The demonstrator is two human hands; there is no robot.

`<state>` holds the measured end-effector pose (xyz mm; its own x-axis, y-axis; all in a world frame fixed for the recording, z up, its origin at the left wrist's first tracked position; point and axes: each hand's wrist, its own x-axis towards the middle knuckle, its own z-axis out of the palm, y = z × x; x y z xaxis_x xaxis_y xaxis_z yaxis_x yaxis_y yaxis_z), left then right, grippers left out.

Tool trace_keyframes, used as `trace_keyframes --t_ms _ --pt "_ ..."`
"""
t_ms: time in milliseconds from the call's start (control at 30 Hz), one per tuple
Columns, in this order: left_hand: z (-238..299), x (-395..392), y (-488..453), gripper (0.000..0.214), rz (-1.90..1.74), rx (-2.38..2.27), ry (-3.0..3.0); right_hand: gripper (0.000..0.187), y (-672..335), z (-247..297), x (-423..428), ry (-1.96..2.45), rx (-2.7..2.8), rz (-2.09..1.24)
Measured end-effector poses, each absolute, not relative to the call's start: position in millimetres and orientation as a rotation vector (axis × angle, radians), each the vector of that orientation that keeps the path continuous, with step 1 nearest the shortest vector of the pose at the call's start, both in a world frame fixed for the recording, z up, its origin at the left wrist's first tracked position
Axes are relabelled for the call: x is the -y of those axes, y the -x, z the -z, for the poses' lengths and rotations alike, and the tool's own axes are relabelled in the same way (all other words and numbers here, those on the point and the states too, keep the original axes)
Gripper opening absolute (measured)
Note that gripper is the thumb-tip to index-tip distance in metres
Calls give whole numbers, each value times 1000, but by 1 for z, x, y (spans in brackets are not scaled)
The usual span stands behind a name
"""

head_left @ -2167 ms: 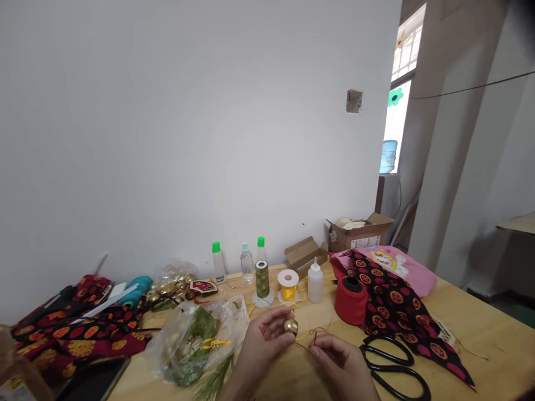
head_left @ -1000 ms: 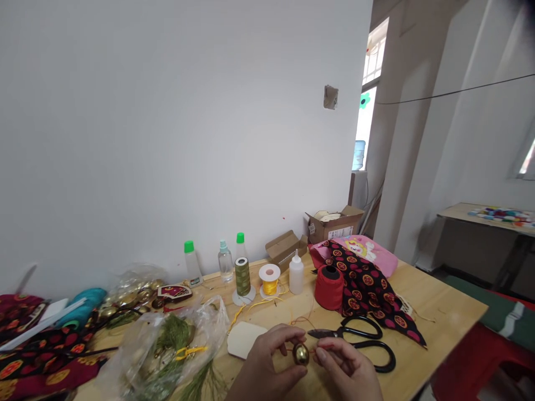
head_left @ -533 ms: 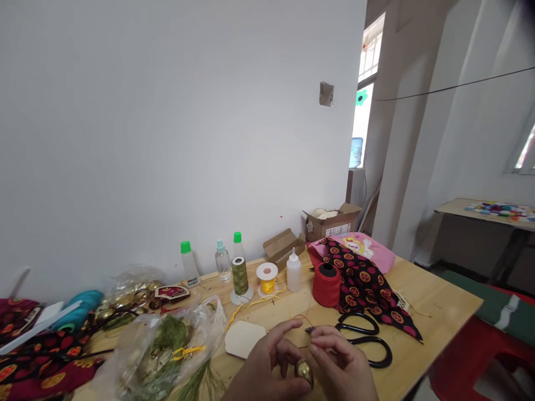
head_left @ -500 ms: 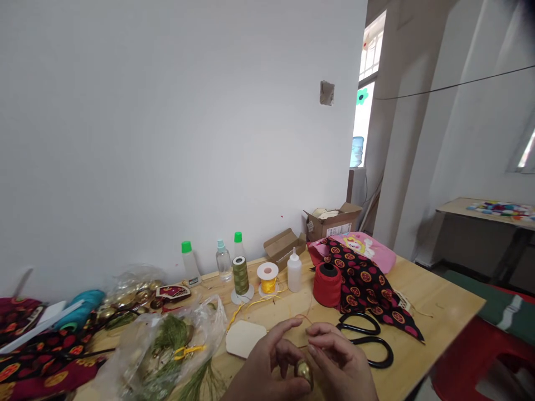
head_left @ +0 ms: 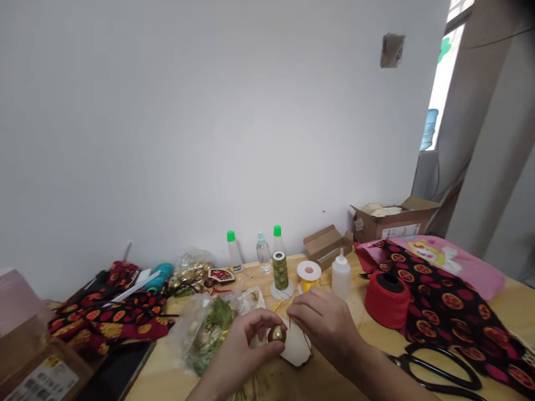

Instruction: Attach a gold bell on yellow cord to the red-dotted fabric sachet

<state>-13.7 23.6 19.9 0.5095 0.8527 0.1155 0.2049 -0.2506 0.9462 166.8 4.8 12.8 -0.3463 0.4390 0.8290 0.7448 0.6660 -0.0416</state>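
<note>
Well, from where I stand, the left hand point(head_left: 238, 345) has its fingers curled firmly around a small gold metal ball point(head_left: 277, 334), apparently to keep it raised off the wooden table point(head_left: 378, 342) and steady beside the right hand point(head_left: 324, 323). That hand's fingers bend toward the ball, close to a fine thread point(head_left: 306, 340) above a pale wooden tag point(head_left: 296, 348); whether they pinch the thread, I cannot tell. At twelve o'clock from the hands stand a spool of yellow cord point(head_left: 308, 275) and an olive thread cone point(head_left: 280, 270); at nine, a plastic bag point(head_left: 184, 334) of green sprigs; at three, a red thread cone point(head_left: 387, 301); at four, black-handled scissors point(head_left: 449, 356), seemingly left within easy reach.
</note>
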Motion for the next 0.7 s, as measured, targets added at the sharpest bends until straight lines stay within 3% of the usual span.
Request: trace_keyframes --t_ms 300,700 --pt "3 -19 7 45 -753 -620 -1295 15 -170 -2 -1 940 1944 447" --pt "-4 -17 8 24 -786 -771 -1454 23 -171 -1 3 1036 2023 492"
